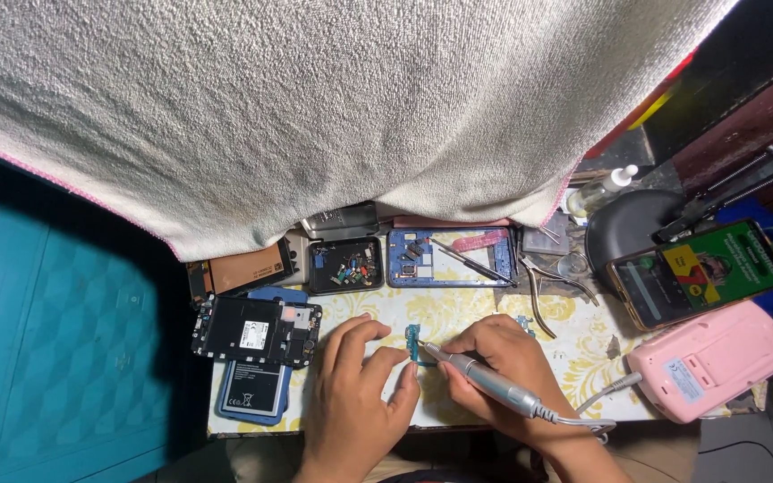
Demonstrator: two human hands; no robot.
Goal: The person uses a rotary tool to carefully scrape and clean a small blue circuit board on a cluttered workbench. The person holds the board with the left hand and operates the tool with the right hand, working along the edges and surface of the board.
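My left hand [357, 385] rests on the table with its fingertips pinning a small teal circuit strip [415, 343] to the patterned surface. In my right hand [505, 368] is a silver pen-shaped tool [485, 383], gripped like a pencil. The tool's tip touches the strip, and its cord trails off to the right. Both hands sit close together at the near edge of the table [458, 313].
A black phone frame [257, 329] lies on a blue battery [257, 389] at left. A tray of small parts [345, 266], a blue phone frame [449, 258], pliers [543, 286], a lit phone [700, 271] and a pink device [713, 358] surround the hands. A white towel [315, 107] hangs above.
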